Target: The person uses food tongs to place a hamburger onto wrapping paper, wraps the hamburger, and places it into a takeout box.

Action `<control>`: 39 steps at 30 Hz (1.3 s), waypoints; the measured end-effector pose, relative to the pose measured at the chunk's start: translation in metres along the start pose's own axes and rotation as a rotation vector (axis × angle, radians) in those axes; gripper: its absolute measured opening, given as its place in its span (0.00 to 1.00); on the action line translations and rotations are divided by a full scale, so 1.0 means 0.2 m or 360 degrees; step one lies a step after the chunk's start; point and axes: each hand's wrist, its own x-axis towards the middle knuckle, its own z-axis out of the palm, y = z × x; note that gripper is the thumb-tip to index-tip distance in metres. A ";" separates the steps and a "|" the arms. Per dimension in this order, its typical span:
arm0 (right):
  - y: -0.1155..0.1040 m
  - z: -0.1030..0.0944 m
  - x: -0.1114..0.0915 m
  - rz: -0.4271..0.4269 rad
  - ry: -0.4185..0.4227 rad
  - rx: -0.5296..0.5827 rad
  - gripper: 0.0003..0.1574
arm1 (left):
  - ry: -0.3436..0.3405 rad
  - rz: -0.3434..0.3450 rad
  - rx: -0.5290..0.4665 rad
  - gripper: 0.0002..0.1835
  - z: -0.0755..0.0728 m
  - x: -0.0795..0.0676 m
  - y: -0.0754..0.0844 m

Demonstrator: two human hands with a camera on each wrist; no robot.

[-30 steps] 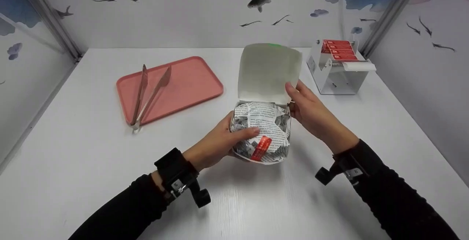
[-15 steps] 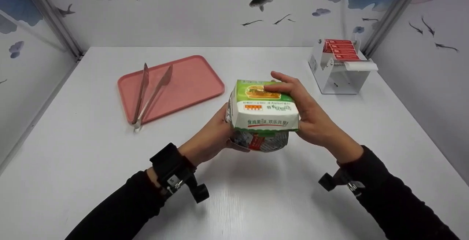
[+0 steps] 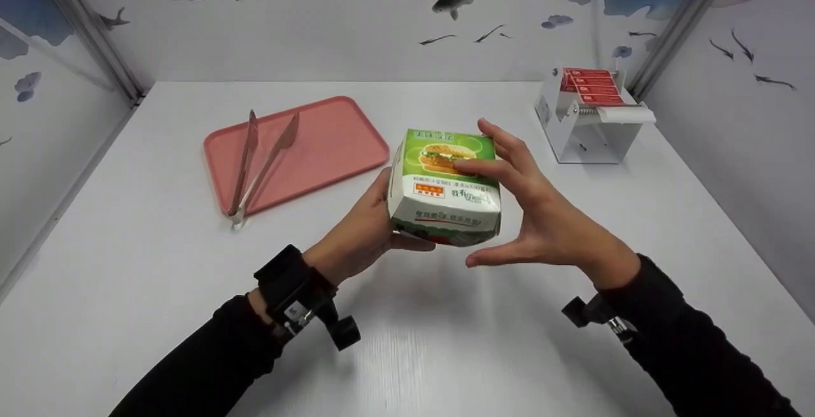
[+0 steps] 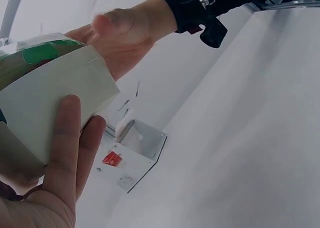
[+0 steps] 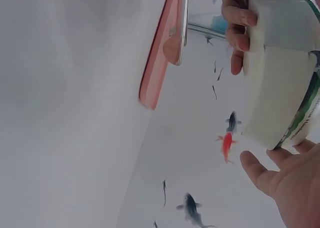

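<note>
A green and white burger box [image 3: 439, 200] with a burger picture on its lid is held above the table, lid down over the front. My left hand [image 3: 356, 232] grips it from the left and below; in the left wrist view its fingers lie along the pale underside of the box [image 4: 55, 102]. At the right side, my right hand [image 3: 551, 213] has its fingers spread, the index finger over the lid and the thumb apart from the front. The right wrist view shows right fingertips at the box edge [image 5: 280, 82]. The wrapped burger inside is almost hidden.
On the white table, a pink tray [image 3: 337, 143] lies at the back left with metal tongs [image 3: 245, 169] across it. At the back right stands a white label dispenser [image 3: 595, 118] with red labels. White walls with fish pictures close in the back and sides.
The upright lid has swung forward and down over the paper-wrapped burger. My right hand went from holding the lid's edge to pressing it down, and its thumb has come away from the box.
</note>
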 end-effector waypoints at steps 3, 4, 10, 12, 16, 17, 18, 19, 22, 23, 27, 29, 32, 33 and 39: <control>0.01 0.01 0.01 -0.0033 0.0059 -0.0035 0.63 | -0.0019 0.0006 -0.0044 0.38 0.01 0.00 0.01; 0.02 0.02 0.02 -0.0043 0.0080 -0.0024 0.61 | -0.0034 0.0008 -0.0054 0.39 0.01 0.00 0.01; 0.04 0.00 0.02 -0.0012 0.0144 0.0183 0.58 | -0.0180 0.0011 -0.0123 0.32 -0.01 -0.01 0.03; 0.05 -0.01 0.01 0.0016 0.0140 0.0302 0.58 | -0.0224 0.0014 -0.0152 0.32 -0.02 -0.01 0.03; 0.06 -0.02 0.01 0.0078 0.0129 0.0496 0.57 | -0.0239 0.0091 -0.0121 0.42 -0.05 -0.02 0.04; 0.06 -0.02 0.01 0.0094 0.0124 0.0530 0.57 | -0.0220 0.0131 -0.0089 0.46 -0.05 -0.02 0.03; 0.06 -0.02 0.01 0.0111 0.0121 0.0559 0.57 | -0.0194 0.0182 -0.0031 0.51 -0.04 -0.02 0.03; 0.05 -0.02 0.01 0.0127 0.0118 0.0571 0.56 | -0.0170 0.0236 0.0038 0.57 -0.04 -0.02 0.03; 0.04 -0.01 0.01 0.0157 0.0112 0.0614 0.56 | -0.0117 0.0402 0.0230 0.70 -0.01 -0.01 0.02; 0.03 -0.01 0.01 0.0160 0.0112 0.0616 0.55 | -0.0107 0.0456 0.0282 0.72 0.00 -0.01 0.01; 0.01 0.00 0.01 0.0159 0.0104 0.0587 0.55 | -0.0070 0.0598 0.0359 0.66 0.01 0.01 0.00; 0.01 0.00 0.02 0.0147 0.0108 0.0523 0.52 | -0.0036 0.0618 0.0346 0.64 0.01 0.02 -0.01; 0.00 0.00 0.02 0.0119 0.0131 0.0416 0.47 | -0.0020 0.0579 0.0277 0.61 0.00 0.02 -0.02; -0.01 -0.01 0.03 0.0107 0.0143 0.0385 0.45 | -0.0017 0.0561 0.0256 0.60 0.00 0.02 -0.02; -0.03 -0.01 0.04 0.0061 0.0158 0.0270 0.39 | 0.0019 0.0475 0.0215 0.59 0.00 0.02 -0.01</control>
